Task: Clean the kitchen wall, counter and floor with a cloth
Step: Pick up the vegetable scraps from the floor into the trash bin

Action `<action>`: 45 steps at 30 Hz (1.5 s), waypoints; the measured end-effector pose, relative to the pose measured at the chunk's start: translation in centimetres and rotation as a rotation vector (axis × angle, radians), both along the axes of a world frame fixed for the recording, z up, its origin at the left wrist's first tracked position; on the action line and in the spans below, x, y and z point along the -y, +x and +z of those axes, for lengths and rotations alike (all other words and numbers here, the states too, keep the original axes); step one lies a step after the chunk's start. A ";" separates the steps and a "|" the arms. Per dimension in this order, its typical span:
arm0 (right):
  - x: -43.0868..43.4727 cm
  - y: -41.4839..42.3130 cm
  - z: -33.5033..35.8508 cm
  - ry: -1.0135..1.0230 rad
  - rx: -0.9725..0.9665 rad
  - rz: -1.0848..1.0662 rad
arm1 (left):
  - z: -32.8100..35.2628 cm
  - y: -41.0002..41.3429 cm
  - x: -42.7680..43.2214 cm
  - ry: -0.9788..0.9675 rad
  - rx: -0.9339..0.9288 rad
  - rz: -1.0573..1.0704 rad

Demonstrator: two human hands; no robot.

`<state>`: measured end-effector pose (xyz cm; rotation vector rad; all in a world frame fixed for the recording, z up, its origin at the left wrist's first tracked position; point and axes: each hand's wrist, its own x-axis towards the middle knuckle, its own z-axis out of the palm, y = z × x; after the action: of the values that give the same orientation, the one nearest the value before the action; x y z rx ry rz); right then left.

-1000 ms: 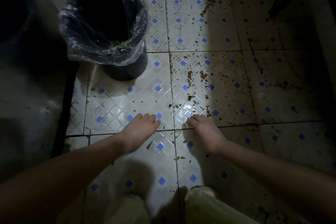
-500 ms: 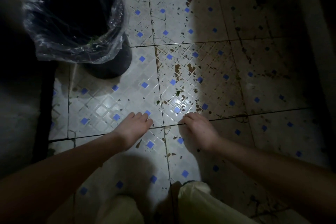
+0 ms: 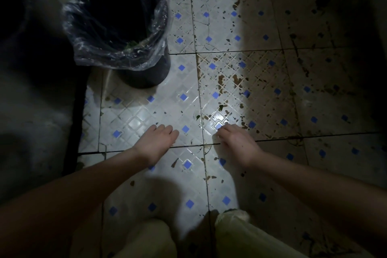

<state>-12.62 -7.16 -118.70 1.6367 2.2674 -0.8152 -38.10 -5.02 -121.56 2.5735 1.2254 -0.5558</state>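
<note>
Knees in pale trousers (image 3: pixel 240 236) filled the bottom edge of the frame, over a tiled floor (image 3: pixel 146 184) of white with small blue diamonds. Just above them both bare forearms reached out to mid-frame. The left hand (image 3: pixel 156 140) hung relaxed, fingers loosely together and pointing at the tiles, with nothing in it. The right hand (image 3: pixel 236 142) had its fingers bent down onto a brightly lit tile; the tips were hidden beneath, so whether they pinched anything could not be told. No cloth showed anywhere in the frame, in either hand or on the floor.

Just beyond the fingers lay small leaf scraps (image 3: pixel 221 108), and further up the centre sat brown stains (image 3: pixel 236 79). Dark specks spread over the whole right half, which fell into shadow. At upper left stood a black bin (image 3: pixel 146 75) with a clear plastic liner (image 3: pixel 117 56) folded over its rim and some green scraps inside.

Judged from this, the floor was barely begun. The tiles near the bin looked paler and glossier, perhaps wet or wiped, while the centre and right remained heavily soiled. Wall and counter were out of view, so their condition could not be judged.
</note>
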 end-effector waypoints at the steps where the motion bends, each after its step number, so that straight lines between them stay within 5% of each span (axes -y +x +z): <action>1: -0.3 -0.3 -0.1 0.018 0.002 0.007 | 0.1 -0.5 0.0 0.021 -0.002 0.020; 17: -3.6 -5.0 -3.3 0.218 -0.131 0.057 | 0.3 -3.3 1.5 -0.049 -0.078 0.138; 34: -5.1 -4.6 -5.0 0.132 -0.235 0.016 | -1.4 -3.8 1.4 0.026 -0.064 -0.087; 45: -5.4 -3.6 -4.1 0.104 -0.175 -0.079 | 0.1 -1.8 -0.9 -0.043 -0.017 0.060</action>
<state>-16.18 -1.72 -122.78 1.7752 2.4131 -0.9055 -39.94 -4.14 -121.48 2.4927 1.2778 -0.5868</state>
